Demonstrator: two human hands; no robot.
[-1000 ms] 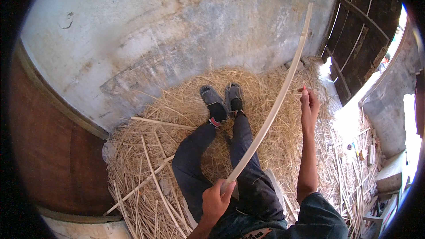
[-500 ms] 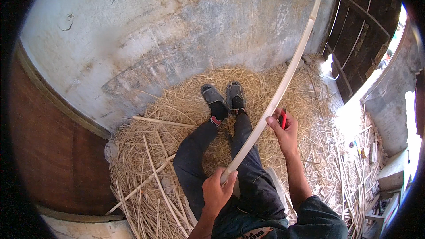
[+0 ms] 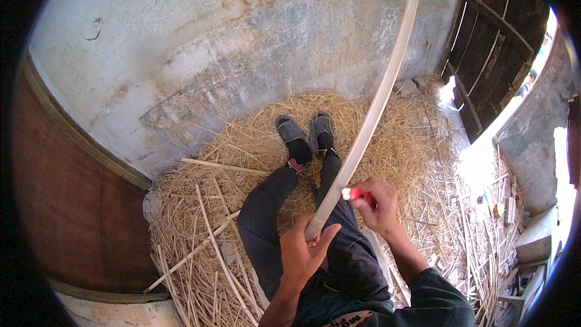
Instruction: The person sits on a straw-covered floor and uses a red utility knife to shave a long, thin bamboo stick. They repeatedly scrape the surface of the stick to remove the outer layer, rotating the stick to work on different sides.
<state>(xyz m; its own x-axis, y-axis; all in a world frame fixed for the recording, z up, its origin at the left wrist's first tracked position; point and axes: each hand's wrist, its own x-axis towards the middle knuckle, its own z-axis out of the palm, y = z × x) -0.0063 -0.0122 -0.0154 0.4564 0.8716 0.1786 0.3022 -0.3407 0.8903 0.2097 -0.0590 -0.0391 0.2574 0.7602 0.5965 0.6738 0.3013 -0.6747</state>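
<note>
A long, pale bamboo strip [image 3: 369,126] slants up and away from my lap, its far end reaching the top edge of the view. My left hand [image 3: 301,253] grips the strip's near end, the thumb stretched beside it. Close to the strip's right side, my right hand [image 3: 381,204] is closed round a small red tool [image 3: 362,196] with a bright whitish tip. That tip is at the strip's edge; whether it touches I cannot tell. The tool's exact kind is partly hidden by my fingers.
My legs [image 3: 264,209] and grey shoes [image 3: 292,127] extend over straw and shavings [image 3: 242,136]. Loose bamboo sticks [image 3: 212,239] lie at left. Ahead stands a stained plaster wall [image 3: 200,42]. A brown panel [image 3: 85,206] is at left, dark wooden boards [image 3: 493,42] at right.
The bamboo strip has slid upward and swung slightly left. My right hand has turned and come down toward my left hand, bringing the red tool close to the strip. My left thumb has moved outward.
</note>
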